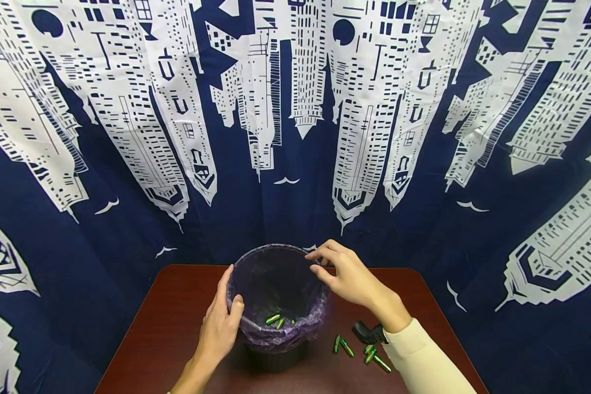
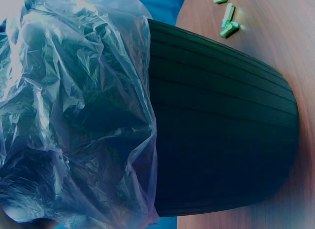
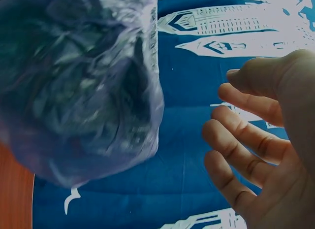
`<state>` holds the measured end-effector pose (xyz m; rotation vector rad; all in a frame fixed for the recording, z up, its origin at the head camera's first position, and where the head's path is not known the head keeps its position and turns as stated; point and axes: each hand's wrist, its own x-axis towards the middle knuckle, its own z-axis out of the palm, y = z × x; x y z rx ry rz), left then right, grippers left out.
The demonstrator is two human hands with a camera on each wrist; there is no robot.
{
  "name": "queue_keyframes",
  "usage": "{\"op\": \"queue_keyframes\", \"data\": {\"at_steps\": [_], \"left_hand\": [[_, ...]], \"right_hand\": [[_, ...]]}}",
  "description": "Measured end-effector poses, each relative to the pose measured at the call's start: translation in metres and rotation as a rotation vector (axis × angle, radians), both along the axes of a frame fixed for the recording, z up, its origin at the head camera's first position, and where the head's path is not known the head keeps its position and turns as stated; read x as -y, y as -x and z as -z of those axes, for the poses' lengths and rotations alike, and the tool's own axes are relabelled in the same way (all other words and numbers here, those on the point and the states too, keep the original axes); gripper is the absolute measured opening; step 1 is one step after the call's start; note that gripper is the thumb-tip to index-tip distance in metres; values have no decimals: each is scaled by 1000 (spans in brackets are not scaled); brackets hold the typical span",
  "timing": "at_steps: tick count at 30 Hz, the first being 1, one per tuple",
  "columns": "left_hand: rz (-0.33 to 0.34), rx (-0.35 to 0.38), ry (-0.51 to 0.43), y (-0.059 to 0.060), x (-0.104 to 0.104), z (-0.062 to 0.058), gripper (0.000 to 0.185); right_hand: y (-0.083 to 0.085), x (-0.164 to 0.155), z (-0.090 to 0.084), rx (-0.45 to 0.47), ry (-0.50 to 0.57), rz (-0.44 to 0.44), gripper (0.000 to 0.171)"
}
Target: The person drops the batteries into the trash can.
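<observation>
Gripping the near-left rim of the lined bin (image 1: pixel 276 350), our left hand (image 1: pixel 220 325) steadies it; our right hand (image 1: pixel 347 273) hovers, fingers relaxed, over the far-right rim, green batteries (image 1: pixel 359 350) lying right.

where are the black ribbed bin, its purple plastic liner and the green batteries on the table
black ribbed bin (image 2: pixel 221 140), left wrist view, bare side wall
purple plastic liner (image 1: pixel 311 320), head view, fold over the rim
green batteries (image 1: pixel 346 347), head view, one loose battery on the table

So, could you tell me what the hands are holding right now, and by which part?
The left hand grips the bin at its bag-covered rim, on the near left side. The right hand holds nothing; its fingers hang loosely over the far right rim.
</observation>
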<state>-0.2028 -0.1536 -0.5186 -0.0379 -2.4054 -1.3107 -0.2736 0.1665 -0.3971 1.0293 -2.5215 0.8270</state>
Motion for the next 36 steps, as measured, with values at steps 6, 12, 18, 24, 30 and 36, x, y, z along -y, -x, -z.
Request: {"op": "queue_keyframes", "data": {"at_steps": [6,12,18,24,30,36], "left_hand": [[-5,13,0,-4,-1,4,78],[-1,25,-6,-5,-1,7,79],[-11,12,-9,-8,-1,6,78],[-11,5,-9,-9,-1,4,77],[2,10,-18,-7,-1,0,76],[5,1,-10,-2,-1,-2,76]], "right_hand": [[-8,-16,10,-54,19,39,23],[-12,-29,24,-66,43,74,23],[-15,-40,38,-104,70,93,25],[-17,-50,49,-119,95,110,25],[-15,-61,62,-69,101,142,25],[-14,-73,79,16,105,175,23]]}}
